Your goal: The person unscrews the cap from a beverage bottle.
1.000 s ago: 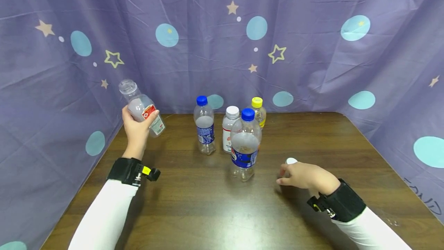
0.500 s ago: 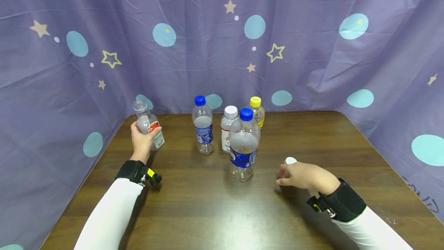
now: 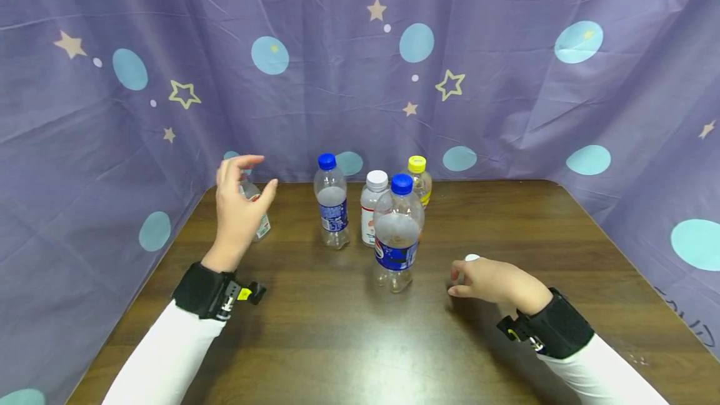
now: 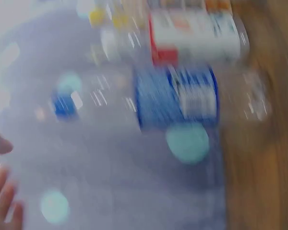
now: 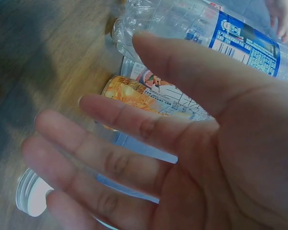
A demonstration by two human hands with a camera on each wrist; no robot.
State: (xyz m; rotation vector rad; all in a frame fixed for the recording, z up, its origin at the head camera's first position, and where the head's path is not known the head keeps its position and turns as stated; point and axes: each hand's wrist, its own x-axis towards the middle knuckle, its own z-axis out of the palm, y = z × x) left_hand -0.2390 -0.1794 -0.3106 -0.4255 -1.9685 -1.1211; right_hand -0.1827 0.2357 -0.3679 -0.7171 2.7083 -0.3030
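Brown wood table [image 3: 315,342], purple star curtain [image 3: 506,80] all around. My left hand [image 3: 239,205] up, fingers spread, capless bottle [image 3: 260,220] behind it. My right hand [image 3: 495,281] relaxed beside white cap [image 3: 472,258].

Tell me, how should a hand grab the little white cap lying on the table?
Probably pinch the white cap by its ribbed rim, coming down from above. It lies low and flat on the table, so there is no tall side to wrap. The right hand already sits right beside it, fingers relaxed.
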